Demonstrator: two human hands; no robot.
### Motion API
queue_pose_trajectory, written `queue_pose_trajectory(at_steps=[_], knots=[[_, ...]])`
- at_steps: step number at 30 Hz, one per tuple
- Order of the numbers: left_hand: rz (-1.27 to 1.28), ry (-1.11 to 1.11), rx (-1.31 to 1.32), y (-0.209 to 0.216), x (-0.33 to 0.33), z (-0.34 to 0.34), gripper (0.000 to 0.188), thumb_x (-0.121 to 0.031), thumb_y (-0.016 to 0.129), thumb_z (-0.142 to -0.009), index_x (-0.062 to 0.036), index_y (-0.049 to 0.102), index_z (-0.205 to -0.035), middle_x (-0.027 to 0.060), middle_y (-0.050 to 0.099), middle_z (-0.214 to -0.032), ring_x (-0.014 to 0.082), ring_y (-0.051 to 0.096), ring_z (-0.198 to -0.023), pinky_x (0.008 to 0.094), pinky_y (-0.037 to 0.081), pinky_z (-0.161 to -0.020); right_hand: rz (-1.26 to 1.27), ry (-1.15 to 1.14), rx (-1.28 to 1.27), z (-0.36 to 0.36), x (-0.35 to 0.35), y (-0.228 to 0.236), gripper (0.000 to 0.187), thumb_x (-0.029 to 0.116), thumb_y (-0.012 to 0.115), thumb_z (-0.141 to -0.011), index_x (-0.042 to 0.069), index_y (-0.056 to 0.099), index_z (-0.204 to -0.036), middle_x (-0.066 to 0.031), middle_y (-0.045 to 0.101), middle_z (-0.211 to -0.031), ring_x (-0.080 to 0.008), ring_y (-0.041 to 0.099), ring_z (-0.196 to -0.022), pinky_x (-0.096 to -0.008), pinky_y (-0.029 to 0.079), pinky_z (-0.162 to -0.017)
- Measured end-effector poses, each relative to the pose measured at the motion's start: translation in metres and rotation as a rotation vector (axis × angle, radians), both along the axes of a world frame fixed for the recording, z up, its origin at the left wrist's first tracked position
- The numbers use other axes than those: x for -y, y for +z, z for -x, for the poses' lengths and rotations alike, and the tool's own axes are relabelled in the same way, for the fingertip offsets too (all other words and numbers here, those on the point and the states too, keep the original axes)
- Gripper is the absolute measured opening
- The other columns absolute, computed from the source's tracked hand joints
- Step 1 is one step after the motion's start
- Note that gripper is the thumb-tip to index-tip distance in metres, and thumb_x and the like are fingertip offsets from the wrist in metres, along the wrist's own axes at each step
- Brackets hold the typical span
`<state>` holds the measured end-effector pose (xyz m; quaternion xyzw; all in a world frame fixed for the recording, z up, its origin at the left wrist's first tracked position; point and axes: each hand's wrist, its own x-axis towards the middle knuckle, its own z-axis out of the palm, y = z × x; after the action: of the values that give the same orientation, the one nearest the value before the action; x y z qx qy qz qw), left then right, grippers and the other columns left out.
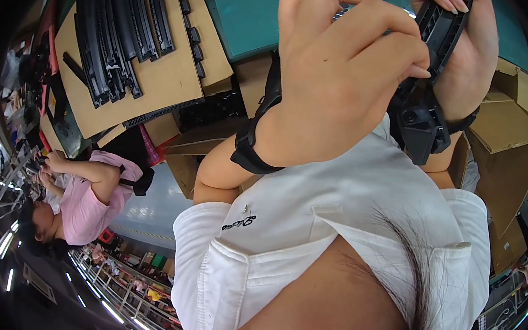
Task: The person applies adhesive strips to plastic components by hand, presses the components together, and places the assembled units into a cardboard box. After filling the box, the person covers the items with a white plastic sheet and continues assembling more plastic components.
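A long black plastic part (440,37) with a ribbed, hollow inner side is held up in front of my chest. My right hand (475,70) grips it from the right, thumb laid over its upper end. My left hand (351,79) has its fingers bent and pressed together against the part's left side; the fingers cover much of what they touch. Below the hands the part's blocky lower end (425,131) hangs over my white shirt. A black band (254,149) is round my left wrist.
Several long black plastic strips (116,29) lie on a cardboard sheet (181,75) at the left, by a green work surface (241,17). Cardboard boxes (505,131) stand to the right. Farther left, a person in pink (97,192) works at another station.
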<state>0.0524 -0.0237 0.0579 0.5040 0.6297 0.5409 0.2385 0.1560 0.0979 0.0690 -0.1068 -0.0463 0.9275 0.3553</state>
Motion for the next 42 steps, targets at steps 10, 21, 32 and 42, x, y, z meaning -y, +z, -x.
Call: queue_pose_trajectory(at_steps=[10, 21, 32, 42], knots=[[0.089, 0.025, 0.117, 0.012, 0.000, 0.001, 0.006, 0.001, 0.068, -0.073, -0.0014, 0.064, -0.077, 0.0068, 0.062, -0.081, 0.0217, 0.057, -0.080, 0.0288, 0.044, -0.072, -0.012, -0.061, 0.038, 0.001, -0.002, -0.002, 0.023, 0.019, 0.046, -0.096, 0.003, 0.046, -0.080, 0.0013, 0.036, -0.058, -0.0071, 0.037, -0.048, -0.0207, 0.037, -0.045], [0.023, 0.054, -0.029, -0.029, -0.008, 0.020, 0.008, -0.003, 0.071, -0.071, -0.0036, 0.066, -0.078, 0.0042, 0.062, -0.080, 0.0221, 0.057, -0.077, 0.0295, 0.045, -0.068, 0.015, -0.128, 0.032, -0.016, -0.018, -0.009, 0.024, 0.017, 0.045, -0.095, 0.003, 0.044, -0.075, 0.0005, 0.035, -0.056, -0.0083, 0.037, -0.047, -0.0207, 0.036, -0.045], [-0.108, 0.033, -0.676, -0.095, -0.007, 0.016, 0.012, -0.010, 0.074, -0.064, -0.0094, 0.066, -0.073, -0.0019, 0.059, -0.075, 0.0188, 0.055, -0.073, 0.0302, 0.040, -0.061, -0.003, -0.161, 0.048, -0.021, -0.024, -0.017, 0.023, 0.016, 0.045, -0.094, 0.003, 0.043, -0.075, 0.0000, 0.036, -0.056, -0.0088, 0.038, -0.047, -0.0210, 0.036, -0.046], [-0.209, 0.117, -0.491, -0.098, -0.009, 0.013, 0.013, -0.005, 0.073, -0.062, -0.0100, 0.065, -0.070, -0.0003, 0.059, -0.075, 0.0169, 0.055, -0.072, 0.0293, 0.042, -0.064, 0.005, -0.118, 0.016, -0.019, -0.022, -0.017, 0.023, 0.015, 0.045, -0.094, 0.003, 0.042, -0.074, 0.0000, 0.037, -0.056, -0.0088, 0.039, -0.047, -0.0213, 0.037, -0.046]])
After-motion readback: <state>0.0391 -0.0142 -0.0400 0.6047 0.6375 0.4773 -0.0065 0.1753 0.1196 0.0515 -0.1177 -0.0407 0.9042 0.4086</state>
